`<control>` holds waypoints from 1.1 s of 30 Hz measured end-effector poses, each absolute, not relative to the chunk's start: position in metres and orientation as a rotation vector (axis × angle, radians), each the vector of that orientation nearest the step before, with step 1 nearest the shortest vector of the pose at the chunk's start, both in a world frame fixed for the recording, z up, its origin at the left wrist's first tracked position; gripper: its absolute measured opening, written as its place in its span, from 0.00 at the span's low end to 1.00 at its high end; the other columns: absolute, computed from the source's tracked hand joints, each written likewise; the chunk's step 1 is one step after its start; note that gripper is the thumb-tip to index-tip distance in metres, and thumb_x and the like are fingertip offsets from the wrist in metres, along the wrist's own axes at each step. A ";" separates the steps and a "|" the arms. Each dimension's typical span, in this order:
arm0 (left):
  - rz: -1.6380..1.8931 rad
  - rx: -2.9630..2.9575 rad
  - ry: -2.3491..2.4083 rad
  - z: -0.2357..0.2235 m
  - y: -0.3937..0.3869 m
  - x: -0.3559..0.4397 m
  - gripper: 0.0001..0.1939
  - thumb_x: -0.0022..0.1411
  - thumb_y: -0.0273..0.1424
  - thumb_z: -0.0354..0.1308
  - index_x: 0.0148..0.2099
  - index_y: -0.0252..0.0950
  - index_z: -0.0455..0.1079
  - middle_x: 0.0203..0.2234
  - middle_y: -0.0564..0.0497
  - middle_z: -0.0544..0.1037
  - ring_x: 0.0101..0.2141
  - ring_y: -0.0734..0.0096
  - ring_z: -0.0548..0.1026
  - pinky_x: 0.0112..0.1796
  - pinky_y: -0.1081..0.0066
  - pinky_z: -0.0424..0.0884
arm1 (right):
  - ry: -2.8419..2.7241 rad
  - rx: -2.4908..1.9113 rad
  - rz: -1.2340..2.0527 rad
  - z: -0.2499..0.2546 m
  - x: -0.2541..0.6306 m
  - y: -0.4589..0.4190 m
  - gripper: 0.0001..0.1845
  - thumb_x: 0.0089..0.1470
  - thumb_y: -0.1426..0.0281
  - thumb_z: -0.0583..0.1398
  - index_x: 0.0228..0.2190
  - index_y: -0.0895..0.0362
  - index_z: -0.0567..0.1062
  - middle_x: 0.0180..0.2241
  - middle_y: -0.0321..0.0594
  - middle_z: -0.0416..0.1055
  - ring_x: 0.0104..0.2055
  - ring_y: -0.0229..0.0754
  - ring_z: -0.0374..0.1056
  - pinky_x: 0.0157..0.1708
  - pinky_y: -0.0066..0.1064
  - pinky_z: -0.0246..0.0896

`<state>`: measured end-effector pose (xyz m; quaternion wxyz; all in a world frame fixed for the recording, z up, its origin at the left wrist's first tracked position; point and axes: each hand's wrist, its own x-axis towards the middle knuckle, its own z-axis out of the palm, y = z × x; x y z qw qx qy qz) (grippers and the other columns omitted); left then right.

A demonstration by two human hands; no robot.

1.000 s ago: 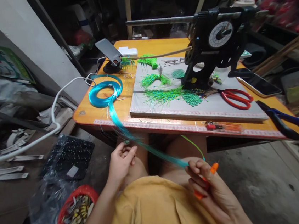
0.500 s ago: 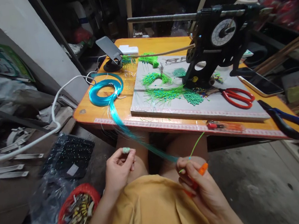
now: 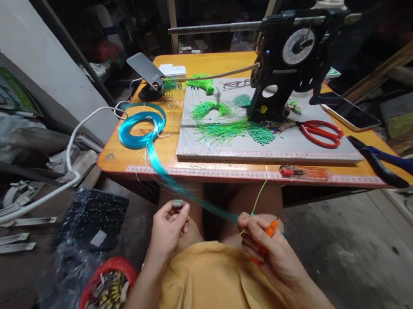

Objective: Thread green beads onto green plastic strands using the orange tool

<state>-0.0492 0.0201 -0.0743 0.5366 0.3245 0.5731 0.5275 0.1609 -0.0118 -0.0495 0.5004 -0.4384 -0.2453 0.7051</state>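
Observation:
My left hand (image 3: 170,224) is closed in front of the table, thumb against the index finger. A pale green wrap (image 3: 178,203) covers one of its fingertips. Anything pinched there is too small to make out. My right hand (image 3: 265,241) grips a small orange tool (image 3: 272,228) whose far end is hidden in the palm. Between its thumb and fingers a thin green strand (image 3: 258,196) sticks up, with a blue bead low on it. From a blue coil of fine line (image 3: 130,131) on the table, a loose blue bundle (image 3: 196,199) runs down to the right hand.
On the table's grey board (image 3: 191,148) lie green beaded strands (image 3: 222,130), small green beads (image 3: 262,134) and red-handled scissors (image 3: 322,133). A black machine with a dial (image 3: 297,49) stands behind. Blue-handled pliers (image 3: 395,161) and an orange cutter (image 3: 306,172) lie along the front edge.
The view has shifted slightly, so the table sits a little further left. My left hand has moved slightly right, nearer the right hand. The right hand keeps its hold on the orange tool.

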 end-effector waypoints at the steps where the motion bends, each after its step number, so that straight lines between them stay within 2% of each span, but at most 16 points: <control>1: 1.253 0.767 1.361 -0.072 0.018 -0.050 0.17 0.51 0.40 0.72 0.30 0.32 0.72 0.15 0.58 0.71 0.14 0.83 0.64 0.16 0.81 0.59 | -0.601 -1.059 1.702 -0.051 0.160 -0.011 0.14 0.49 0.58 0.71 0.27 0.56 0.82 0.29 0.35 0.66 0.18 0.25 0.42 0.15 0.21 0.37; 4: 1.242 0.752 1.341 -0.064 0.011 -0.049 0.17 0.52 0.40 0.71 0.30 0.32 0.72 0.16 0.58 0.71 0.13 0.85 0.64 0.16 0.82 0.58 | -0.744 -1.087 1.696 -0.053 0.148 -0.006 0.14 0.49 0.58 0.71 0.27 0.57 0.83 0.40 0.42 0.74 0.18 0.24 0.46 0.15 0.22 0.40; 6: 1.239 0.743 1.320 -0.059 0.008 -0.048 0.17 0.52 0.40 0.71 0.30 0.32 0.73 0.16 0.58 0.71 0.13 0.85 0.63 0.16 0.82 0.58 | -0.917 -1.137 1.740 -0.053 0.137 -0.003 0.16 0.50 0.56 0.69 0.27 0.58 0.83 0.47 0.47 0.75 0.18 0.24 0.51 0.15 0.23 0.43; 7: 1.240 0.737 1.310 -0.056 0.007 -0.047 0.17 0.52 0.41 0.71 0.30 0.32 0.73 0.16 0.58 0.71 0.13 0.85 0.63 0.16 0.82 0.58 | -0.995 -1.162 1.785 -0.053 0.132 -0.002 0.17 0.50 0.55 0.69 0.28 0.58 0.82 0.46 0.48 0.76 0.18 0.25 0.54 0.15 0.23 0.44; 9: 1.251 0.725 1.294 -0.051 0.005 -0.046 0.18 0.51 0.41 0.71 0.31 0.32 0.73 0.16 0.59 0.71 0.13 0.85 0.63 0.16 0.82 0.59 | -1.069 -1.192 1.888 -0.054 0.131 -0.002 0.20 0.51 0.53 0.68 0.28 0.59 0.82 0.36 0.46 0.78 0.16 0.27 0.55 0.15 0.23 0.44; 12: 1.288 0.699 1.295 -0.048 0.004 -0.048 0.18 0.51 0.42 0.71 0.30 0.33 0.71 0.16 0.59 0.71 0.13 0.85 0.63 0.16 0.83 0.59 | -1.074 -1.240 1.908 -0.057 0.160 -0.008 0.22 0.51 0.51 0.67 0.29 0.60 0.81 0.17 0.36 0.69 0.15 0.29 0.53 0.16 0.23 0.41; 13: 1.303 0.690 1.301 -0.049 0.004 -0.050 0.19 0.51 0.42 0.71 0.30 0.33 0.70 0.16 0.60 0.70 0.13 0.85 0.63 0.16 0.83 0.59 | -1.073 -1.269 1.872 -0.058 0.179 -0.011 0.23 0.51 0.51 0.67 0.29 0.60 0.81 0.16 0.35 0.69 0.16 0.30 0.55 0.17 0.23 0.42; 15: 1.325 0.672 1.319 -0.051 0.003 -0.055 0.19 0.51 0.42 0.72 0.29 0.33 0.69 0.16 0.60 0.70 0.14 0.85 0.63 0.16 0.83 0.58 | -1.129 -1.421 1.732 -0.058 0.224 -0.021 0.23 0.50 0.51 0.68 0.28 0.60 0.82 0.22 0.41 0.73 0.19 0.32 0.58 0.18 0.24 0.45; 17: 1.338 0.658 1.340 -0.055 0.002 -0.062 0.19 0.50 0.41 0.72 0.29 0.33 0.68 0.16 0.60 0.70 0.14 0.85 0.63 0.16 0.84 0.58 | -1.179 -1.577 1.612 -0.056 0.270 -0.032 0.24 0.50 0.50 0.67 0.28 0.60 0.83 0.29 0.45 0.77 0.17 0.29 0.54 0.18 0.25 0.43; 20: 1.337 0.651 1.371 -0.061 0.002 -0.073 0.17 0.51 0.39 0.72 0.29 0.33 0.69 0.17 0.59 0.70 0.14 0.84 0.64 0.15 0.83 0.58 | -1.157 -1.760 1.441 -0.053 0.318 -0.048 0.23 0.49 0.50 0.67 0.28 0.59 0.84 0.32 0.47 0.78 0.18 0.32 0.54 0.17 0.27 0.46; 23: 1.357 0.672 1.407 -0.066 0.003 -0.082 0.16 0.51 0.37 0.71 0.30 0.33 0.68 0.17 0.58 0.71 0.14 0.83 0.65 0.15 0.83 0.59 | -1.157 -1.770 1.367 -0.050 0.331 -0.057 0.21 0.49 0.51 0.68 0.27 0.58 0.84 0.33 0.50 0.79 0.20 0.37 0.61 0.17 0.28 0.52; 25: 1.418 0.703 1.440 -0.067 0.003 -0.083 0.15 0.52 0.35 0.70 0.32 0.34 0.68 0.18 0.60 0.70 0.13 0.84 0.63 0.15 0.83 0.57 | -1.226 -1.692 1.339 -0.045 0.322 -0.056 0.20 0.50 0.52 0.67 0.26 0.57 0.84 0.32 0.51 0.80 0.25 0.44 0.69 0.21 0.31 0.61; 28: 1.591 0.795 1.497 -0.059 -0.006 -0.069 0.16 0.54 0.29 0.69 0.40 0.40 0.66 0.24 0.63 0.70 0.14 0.87 0.63 0.16 0.85 0.60 | -1.406 -1.513 1.363 -0.033 0.288 -0.046 0.17 0.55 0.57 0.66 0.24 0.57 0.83 0.30 0.49 0.80 0.35 0.50 0.75 0.37 0.37 0.70; 29: 1.625 0.845 1.501 -0.053 -0.011 -0.061 0.19 0.53 0.27 0.70 0.43 0.42 0.66 0.29 0.61 0.73 0.18 0.85 0.68 0.20 0.84 0.65 | -1.453 -1.448 1.386 -0.028 0.273 -0.041 0.16 0.56 0.58 0.65 0.25 0.56 0.83 0.30 0.48 0.80 0.36 0.49 0.76 0.38 0.37 0.70; 31: 1.366 1.192 1.397 -0.037 -0.020 -0.041 0.19 0.57 0.25 0.67 0.50 0.42 0.70 0.39 0.52 0.78 0.22 0.81 0.72 0.25 0.79 0.71 | -1.539 -1.305 1.441 -0.016 0.245 -0.031 0.15 0.58 0.60 0.64 0.27 0.56 0.83 0.31 0.46 0.81 0.35 0.47 0.76 0.39 0.36 0.70; 33: 0.993 1.627 1.158 -0.020 -0.024 -0.021 0.19 0.61 0.26 0.63 0.54 0.42 0.71 0.43 0.47 0.79 0.23 0.75 0.74 0.26 0.74 0.72 | -1.611 -1.173 1.474 -0.005 0.222 -0.021 0.13 0.60 0.63 0.63 0.29 0.56 0.83 0.31 0.44 0.81 0.35 0.44 0.76 0.39 0.33 0.70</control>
